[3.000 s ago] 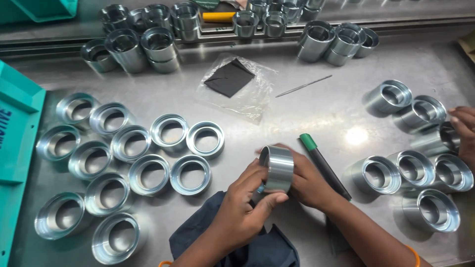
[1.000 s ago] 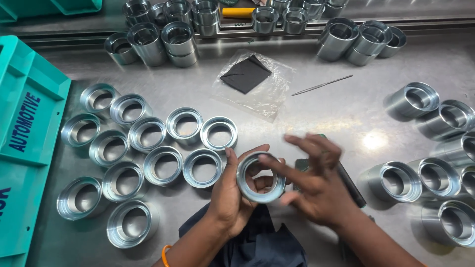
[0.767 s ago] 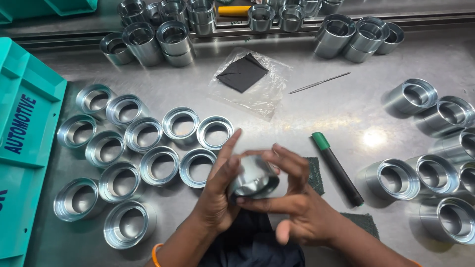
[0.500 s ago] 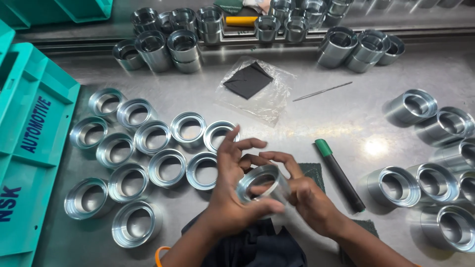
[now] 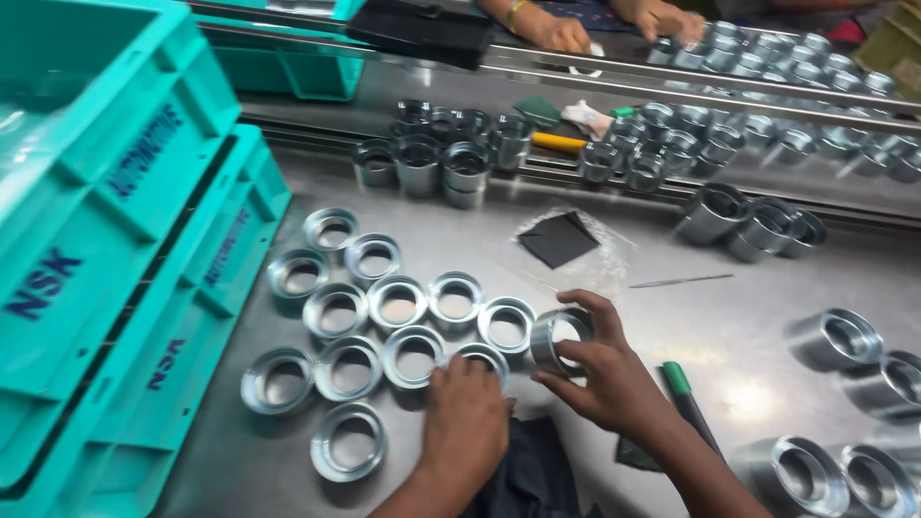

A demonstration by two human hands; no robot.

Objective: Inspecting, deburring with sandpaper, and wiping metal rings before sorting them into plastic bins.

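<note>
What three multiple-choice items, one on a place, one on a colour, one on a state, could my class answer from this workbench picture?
1. Where do the stacked crates stand? A left of the rings; B right of the rings; C behind the far rail.
2. What colour is the marker's cap? A red; B green; C yellow.
3. How is the metal ring in the right hand held? A lying flat; B tilted on its edge; C stacked on another.

Answers: 1 A, crates fill the left edge. 2 B, the cap shows green. 3 B, its opening faces sideways between the fingers.
</note>
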